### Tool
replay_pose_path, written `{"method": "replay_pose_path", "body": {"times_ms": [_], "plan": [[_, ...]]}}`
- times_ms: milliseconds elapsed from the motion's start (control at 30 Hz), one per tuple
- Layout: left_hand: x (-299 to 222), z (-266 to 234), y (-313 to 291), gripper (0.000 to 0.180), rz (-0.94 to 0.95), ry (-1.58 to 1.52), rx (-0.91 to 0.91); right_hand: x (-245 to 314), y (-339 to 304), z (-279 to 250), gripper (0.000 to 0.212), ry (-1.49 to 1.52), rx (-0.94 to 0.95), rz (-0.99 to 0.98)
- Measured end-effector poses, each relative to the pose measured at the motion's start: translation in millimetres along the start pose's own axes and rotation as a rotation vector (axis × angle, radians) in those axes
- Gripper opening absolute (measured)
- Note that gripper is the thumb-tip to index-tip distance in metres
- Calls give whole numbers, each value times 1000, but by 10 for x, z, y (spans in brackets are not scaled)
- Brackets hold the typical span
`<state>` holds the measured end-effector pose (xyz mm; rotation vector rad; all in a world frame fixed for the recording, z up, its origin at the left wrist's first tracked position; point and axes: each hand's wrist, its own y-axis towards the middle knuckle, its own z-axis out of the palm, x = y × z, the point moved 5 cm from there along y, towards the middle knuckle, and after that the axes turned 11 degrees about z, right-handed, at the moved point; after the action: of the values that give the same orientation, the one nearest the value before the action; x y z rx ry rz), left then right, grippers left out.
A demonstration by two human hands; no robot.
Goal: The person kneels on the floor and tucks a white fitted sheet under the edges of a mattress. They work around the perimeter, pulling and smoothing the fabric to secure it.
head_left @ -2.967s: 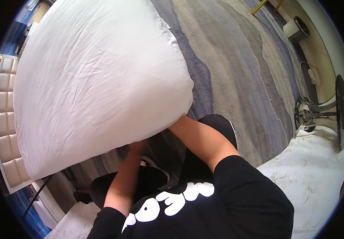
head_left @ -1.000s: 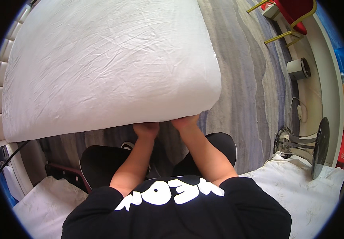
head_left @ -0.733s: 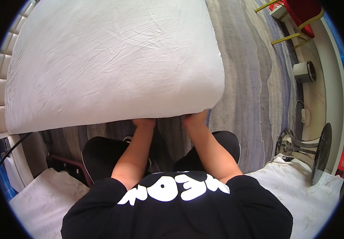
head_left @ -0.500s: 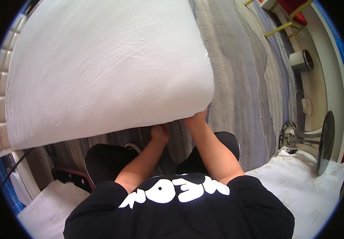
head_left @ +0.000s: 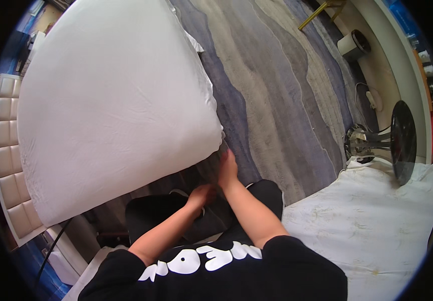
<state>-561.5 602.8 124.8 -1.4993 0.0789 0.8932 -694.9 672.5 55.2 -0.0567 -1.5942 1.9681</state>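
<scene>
The white-sheeted mattress [head_left: 121, 110] lies beside the cream tufted headboard [head_left: 9, 150]; the right hand [head_left: 228, 168] is just beside the mattress's near right corner, the left hand [head_left: 203, 194] near the mattress's near edge; I cannot tell whether either blurred hand is wide, narrow or holding anything; wavy-striped carpet [head_left: 286, 95] spreads right of the mattress.

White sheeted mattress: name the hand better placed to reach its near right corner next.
Probably the right hand, close to that mattress corner; the left hand is farther off, lower in view.
</scene>
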Motion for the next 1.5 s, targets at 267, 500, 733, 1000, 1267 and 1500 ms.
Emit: {"method": "replay_pose_path", "body": {"times_ms": [267, 500, 733, 1000, 1267, 1500], "plan": [[-1202, 120, -1834, 24, -62, 140, -79, 664, -2209, -337, 32, -9, 242, 504], [-2293, 1254, -2607, 23, 32, 223, 54, 2306, -3364, -381, 26, 4, 279, 416], [-2704, 2126, -2355, 26, 52, 269, 264, 3319, -3564, 150, 25, -122, 291, 357], [-3532, 2219, -1283, 29, 55, 107, 222, 4040, -3039, 1150, 25, -416, 229, 422], [-4818, 1849, -296, 24, 181, -212, 3, 4883, -1951, 2501, 24, -549, 136, 436], [-5229, 1448, -185, 23, 90, -495, -262, 4655, -1636, 4017, 30, -894, 246, 590]]}}
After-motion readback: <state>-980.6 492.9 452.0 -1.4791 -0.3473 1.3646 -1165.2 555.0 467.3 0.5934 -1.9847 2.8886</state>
